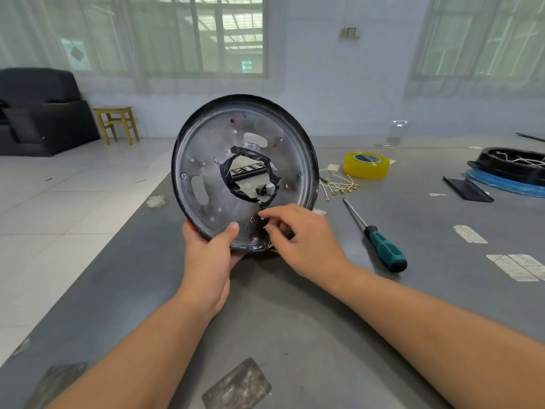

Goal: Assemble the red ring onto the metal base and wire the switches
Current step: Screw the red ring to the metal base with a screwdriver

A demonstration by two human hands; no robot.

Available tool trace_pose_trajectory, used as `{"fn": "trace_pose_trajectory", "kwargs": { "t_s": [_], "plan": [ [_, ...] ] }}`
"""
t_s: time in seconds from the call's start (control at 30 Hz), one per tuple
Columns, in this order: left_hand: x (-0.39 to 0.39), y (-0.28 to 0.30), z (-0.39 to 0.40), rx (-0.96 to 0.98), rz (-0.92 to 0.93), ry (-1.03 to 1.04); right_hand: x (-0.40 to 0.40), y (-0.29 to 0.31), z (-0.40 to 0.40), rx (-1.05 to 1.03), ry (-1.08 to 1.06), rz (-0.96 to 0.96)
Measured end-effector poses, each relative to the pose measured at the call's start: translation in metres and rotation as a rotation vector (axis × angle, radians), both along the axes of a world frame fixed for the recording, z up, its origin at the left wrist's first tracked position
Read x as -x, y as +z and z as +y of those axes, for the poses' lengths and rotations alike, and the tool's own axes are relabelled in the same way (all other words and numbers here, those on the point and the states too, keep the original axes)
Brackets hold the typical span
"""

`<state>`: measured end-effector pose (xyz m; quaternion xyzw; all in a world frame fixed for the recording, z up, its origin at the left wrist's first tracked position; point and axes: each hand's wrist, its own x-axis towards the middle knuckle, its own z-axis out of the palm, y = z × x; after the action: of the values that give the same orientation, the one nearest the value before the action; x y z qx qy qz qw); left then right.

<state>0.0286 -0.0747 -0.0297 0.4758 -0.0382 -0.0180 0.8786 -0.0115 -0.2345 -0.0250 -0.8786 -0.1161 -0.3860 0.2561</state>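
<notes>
At frame centre, right hand [298, 231] fingertips [263, 214] pinched near a hole low on the metal base [206, 152]; whether holding a screw, cannot tell. Left hand [211, 249] clamped on the base's lower rim, disc upright, red ring [191, 225] peeking behind. Screwdriver [374, 234] lying right of centre, nearer the right hand.

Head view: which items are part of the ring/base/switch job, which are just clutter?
In use: metal base, held upright by left hand; right hand at its lower rim; red ring; terminal wires; screwdriver.
Lying about: yellow tape roll, black tray, wooden stool.
</notes>
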Motion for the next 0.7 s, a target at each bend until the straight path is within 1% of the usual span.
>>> {"fn": "trace_pose_trajectory", "kwargs": {
  "t_s": [0.1, 0.17, 0.33, 0.7],
  "plan": [
    [-0.0013, -0.0024, 0.0002, -0.004, -0.003, 0.01, -0.0009, -0.0025, -0.003, 0.048, -0.023, 0.011],
    [-0.0019, -0.0035, 0.0, -0.012, -0.004, 0.016, 0.0005, -0.0026, -0.0055, 0.029, -0.039, 0.014],
    [-0.0015, -0.0035, 0.0, -0.029, -0.022, 0.006, 0.0036, -0.0003, -0.0034, 0.021, -0.02, 0.096],
    [-0.001, -0.0025, -0.0005, -0.071, -0.026, -0.023, 0.0013, 0.0046, 0.0022, -0.108, -0.03, 0.209]
  ]
}}
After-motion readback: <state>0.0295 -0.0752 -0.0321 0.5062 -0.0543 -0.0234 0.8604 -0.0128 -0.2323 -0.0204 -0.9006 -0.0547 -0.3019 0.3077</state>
